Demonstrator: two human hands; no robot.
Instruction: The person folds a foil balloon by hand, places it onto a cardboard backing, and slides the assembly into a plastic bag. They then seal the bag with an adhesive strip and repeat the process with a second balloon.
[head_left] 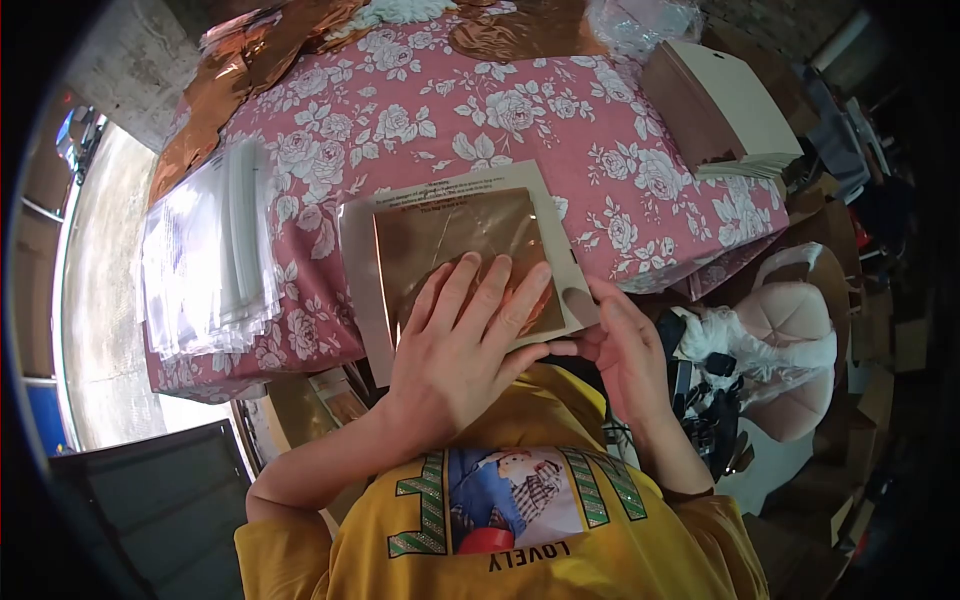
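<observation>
A copper-coloured shiny sheet [455,225] lies on a beige cardboard sheet [548,190] at the table's near edge. Printed warning text shows through, and a clear plastic bag [362,215] appears to cover both. My left hand [455,325] rests flat on the copper sheet, fingers spread. At the near right corner, my right hand [630,350] has its fingers curled round the bagged cardboard's edge. Its thumb is close to my left thumb, and the exact grip there is partly hidden.
Left on the flowered tablecloth [510,110] lies a stack of clear plastic bags [205,260]. A pile of cardboard sheets [730,105] sits at the right. Copper film [530,30] and crumpled clear plastic [645,25] lie at the back. A cushioned chair [790,350] stands to the right.
</observation>
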